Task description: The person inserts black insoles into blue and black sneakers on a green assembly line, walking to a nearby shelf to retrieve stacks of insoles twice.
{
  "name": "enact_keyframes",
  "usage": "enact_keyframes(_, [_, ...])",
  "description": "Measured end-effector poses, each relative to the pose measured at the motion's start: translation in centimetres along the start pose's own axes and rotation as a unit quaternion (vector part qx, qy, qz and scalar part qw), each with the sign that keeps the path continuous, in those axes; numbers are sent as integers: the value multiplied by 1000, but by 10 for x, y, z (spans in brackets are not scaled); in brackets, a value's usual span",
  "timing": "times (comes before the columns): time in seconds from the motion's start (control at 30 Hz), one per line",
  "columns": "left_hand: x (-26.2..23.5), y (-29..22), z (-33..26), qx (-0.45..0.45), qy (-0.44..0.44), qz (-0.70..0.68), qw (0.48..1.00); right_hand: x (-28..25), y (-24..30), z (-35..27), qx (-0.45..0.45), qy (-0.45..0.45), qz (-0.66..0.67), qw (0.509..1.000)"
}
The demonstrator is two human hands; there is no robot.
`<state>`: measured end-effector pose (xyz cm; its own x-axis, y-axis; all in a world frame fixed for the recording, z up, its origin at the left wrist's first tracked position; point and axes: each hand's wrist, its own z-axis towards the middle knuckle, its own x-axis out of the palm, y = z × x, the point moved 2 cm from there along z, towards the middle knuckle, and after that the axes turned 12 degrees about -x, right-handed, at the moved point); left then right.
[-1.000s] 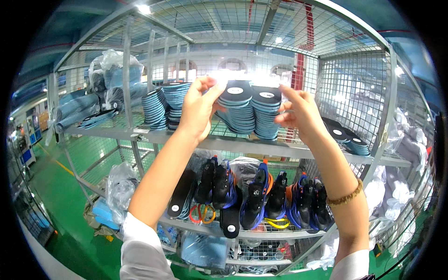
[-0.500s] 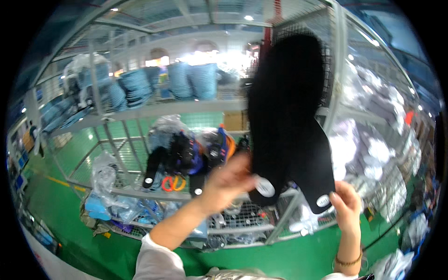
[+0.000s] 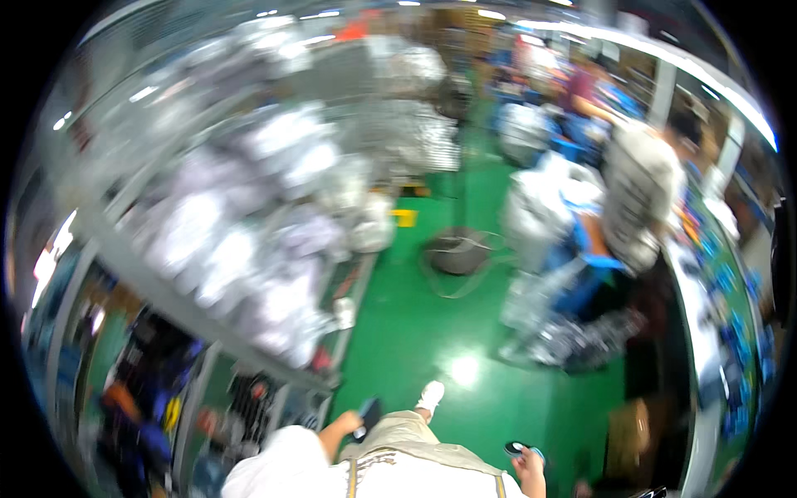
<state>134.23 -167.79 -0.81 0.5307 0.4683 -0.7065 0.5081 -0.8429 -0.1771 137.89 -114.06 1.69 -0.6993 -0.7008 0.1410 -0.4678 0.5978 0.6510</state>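
The left hand [image 3: 347,422] grips a dark insole [image 3: 369,413], its long axis apparently running near to far, at the person's left side. The right hand [image 3: 529,466], closed on 1 dark, blue-edged piece [image 3: 514,448], shows mainly a rounded end; its axis is unclear. Of the 2, the right hand is nearer the table [image 3: 694,332] at right.

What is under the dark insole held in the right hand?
Green floor shows around the dark insole, beyond it from this view. The right hand covers part of the insole; its underside and the floor directly behind it are hidden.
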Motion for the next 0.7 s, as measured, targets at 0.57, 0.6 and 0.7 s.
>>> enact_keyframes(0.57, [-91,-712,39,435,286,-62,852,-16,407,11,-431,-108,80,892])
enact_keyframes(0.6, [-92,-773,-5,457,345,-103,813,-38,439,-6,-496,-158,100,848])
enact_keyframes(0.7, [-54,-928,-102,548,421,-162,705,-123,511,-24,-573,-282,105,763])
